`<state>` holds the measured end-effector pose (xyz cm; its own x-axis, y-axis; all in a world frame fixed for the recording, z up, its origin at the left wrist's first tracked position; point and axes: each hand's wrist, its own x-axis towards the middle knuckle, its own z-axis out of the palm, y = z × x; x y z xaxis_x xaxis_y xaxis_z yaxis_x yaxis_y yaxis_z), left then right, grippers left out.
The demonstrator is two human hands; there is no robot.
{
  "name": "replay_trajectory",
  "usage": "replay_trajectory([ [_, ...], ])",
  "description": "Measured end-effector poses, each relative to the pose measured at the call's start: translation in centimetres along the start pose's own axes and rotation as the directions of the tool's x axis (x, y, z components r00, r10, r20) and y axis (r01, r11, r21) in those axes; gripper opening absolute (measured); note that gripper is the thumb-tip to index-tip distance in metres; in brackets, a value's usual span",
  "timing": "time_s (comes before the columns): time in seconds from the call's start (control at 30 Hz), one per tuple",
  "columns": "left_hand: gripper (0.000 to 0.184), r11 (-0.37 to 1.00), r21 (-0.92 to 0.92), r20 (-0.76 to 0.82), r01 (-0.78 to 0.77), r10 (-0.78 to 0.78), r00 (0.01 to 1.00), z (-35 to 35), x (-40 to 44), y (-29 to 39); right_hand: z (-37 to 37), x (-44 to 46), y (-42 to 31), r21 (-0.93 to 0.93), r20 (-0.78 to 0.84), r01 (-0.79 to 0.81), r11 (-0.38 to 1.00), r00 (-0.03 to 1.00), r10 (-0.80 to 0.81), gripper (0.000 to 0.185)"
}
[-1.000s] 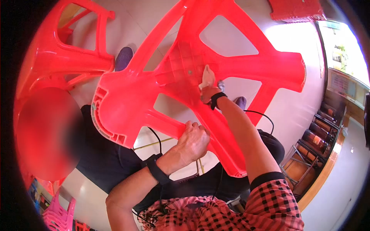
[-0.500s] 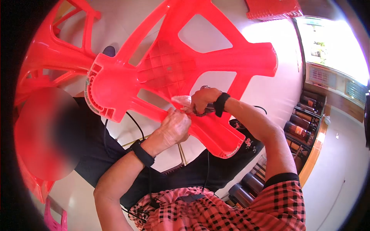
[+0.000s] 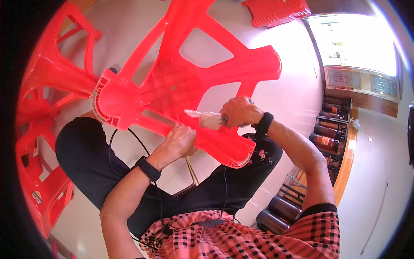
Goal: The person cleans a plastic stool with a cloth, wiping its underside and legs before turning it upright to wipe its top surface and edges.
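Note:
A red plastic stool [image 3: 172,86] is tipped over in front of me, its ribbed underside and legs facing me. My left hand [image 3: 180,140] is wrapped round the edge of a near leg, its fingers closed. Just right of it, my right hand [image 3: 240,113] is closed round a whitish cloth or wrapping [image 3: 208,119] that sticks out to the left over the same leg. Something dark and shiny shows in the right fist, too small to make out.
More red stools [image 3: 56,77] stand on the left. A red stack [image 3: 276,12] lies at the top. Dark cylinders on a rack [image 3: 326,140] line the right side, with others [image 3: 285,208] lower down. My knees are under the stool.
The stool has shifted left in view. My right hand has drawn back from the stool's middle to the near leg, with the whitish cloth. My left hand keeps its hold on the leg.

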<state>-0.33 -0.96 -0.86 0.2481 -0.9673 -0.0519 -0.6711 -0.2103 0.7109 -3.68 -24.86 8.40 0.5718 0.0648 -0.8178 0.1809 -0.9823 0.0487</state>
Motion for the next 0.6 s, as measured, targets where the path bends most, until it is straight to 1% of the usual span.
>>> replay_trajectory([
  [0.03, 0.022, 0.999, 0.039, -0.046, -0.019, 0.02, 0.999, 0.0, -0.1, 0.1, 0.2, 0.1, 0.7, -0.014, -0.141, -0.041, 0.999, 0.989, 0.039, 0.03],
  [0.07, 0.022, 0.999, 0.039, -0.041, -0.021, 0.023, 0.999, 0.1, 0.0, 0.2, 0.3, 0.5, 1.6, -0.172, -0.192, -0.176, 0.969, 0.971, 0.142, 0.024],
  [0.1, 0.023, 0.996, 0.088, 0.049, 0.013, -0.018, 0.999, -0.2, 0.2, 0.4, 0.0, 0.9, 2.3, -0.316, -0.257, -0.306, 0.898, 0.939, 0.23, 0.019],
  [0.13, 0.025, 0.989, 0.139, 0.136, 0.044, -0.063, 0.989, -0.3, 0.3, 0.5, 0.2, 1.5, 4.2, -0.325, -0.304, -0.351, 0.878, 0.918, 0.255, 0.017],
  [0.17, 0.025, 0.989, 0.138, 0.14, 0.046, -0.065, 0.988, -0.4, 0.5, 0.4, 0.5, 2.0, 6.2, -0.334, -0.35, -0.396, 0.855, 0.895, 0.278, 0.016],
  [0.2, 0.031, 0.991, 0.125, 0.187, 0.036, -0.059, 0.981, -0.6, 0.6, 0.3, 0.3, 2.3, 7.4, -0.332, -0.349, -0.393, 0.858, 0.896, 0.275, 0.016],
  [0.23, 0.038, 0.993, 0.114, 0.233, 0.026, -0.052, 0.971, -0.6, 0.5, 0.1, -0.1, 2.5, 8.2, -0.275, -0.429, -0.442, 0.854, 0.851, 0.303, 0.015],
  [0.27, 0.038, 0.993, 0.116, 0.232, 0.03, -0.056, 0.971, -0.5, 0.4, 0.0, -0.2, 2.8, 8.5, -0.214, -0.506, -0.487, 0.847, 0.797, 0.33, 0.015],
  [0.3, 0.032, 0.996, 0.09, 0.149, 0.014, -0.027, 0.989, -0.3, 0.2, -0.1, 0.2, 3.2, 8.5, -0.212, -0.507, -0.487, 0.847, 0.796, 0.33, 0.015],
  [0.33, 0.026, 0.998, 0.064, 0.065, -0.005, 0.001, 0.998, -0.1, 0.2, -0.2, 0.7, 3.6, 8.3, -0.294, -0.441, -0.479, 0.827, 0.836, 0.327, 0.014],
  [0.37, 0.026, 0.998, 0.068, 0.065, -0.001, -0.003, 0.998, 0.1, 0.1, -0.4, 1.1, 4.1, 8.1, -0.374, -0.374, -0.461, 0.805, 0.869, 0.324, 0.014],
  [0.4, 0.024, 0.997, 0.056, -0.058, -0.05, 0.054, 0.997, 0.5, -0.2, -0.6, 1.5, 4.0, 7.5, -0.308, -0.443, -0.47, 0.827, 0.84, 0.313, 0.013],
  [0.43, 0.023, 0.994, 0.052, -0.181, -0.099, 0.107, 0.978, 0.6, -0.2, -0.9, 1.4, 4.1, 7.1, -0.308, -0.448, -0.464, 0.831, 0.841, 0.303, 0.013],
  [0.47, 0.023, 0.994, 0.054, -0.181, -0.091, 0.1, 0.978, 0.7, -0.2, -1.2, 1.2, 4.1, 6.7, -0.303, -0.347, -0.429, 0.851, 0.881, 0.321, 0.012],
  [0.5, 0.021, 0.994, 0.055, -0.141, -0.092, 0.099, 0.985, 0.8, -0.2, -1.4, 1.2, 3.8, 6.2, -0.297, -0.24, -0.397, 0.868, 0.911, 0.335, 0.011],
  [0.53, 0.02, 0.994, 0.054, -0.103, -0.096, 0.101, 0.99, 1.0, -0.1, -1.5, 1.3, 3.3, 5.6, -0.302, -0.242, -0.396, 0.867, 0.912, 0.332, 0.011],
  [0.57, 0.02, 0.994, 0.054, -0.108, -0.093, 0.099, 0.989, 1.2, -0.1, -1.6, 1.5, 2.7, 4.8, -0.271, -0.208, -0.364, 0.891, 0.926, 0.315, 0.012],
  [0.6, 0.017, 0.993, 0.007, -0.134, -0.119, 0.119, 0.984, 1.2, -0.2, -1.8, 1.7, 2.3, 4.0, -0.238, -0.173, -0.331, 0.913, 0.939, 0.296, 0.013],
])
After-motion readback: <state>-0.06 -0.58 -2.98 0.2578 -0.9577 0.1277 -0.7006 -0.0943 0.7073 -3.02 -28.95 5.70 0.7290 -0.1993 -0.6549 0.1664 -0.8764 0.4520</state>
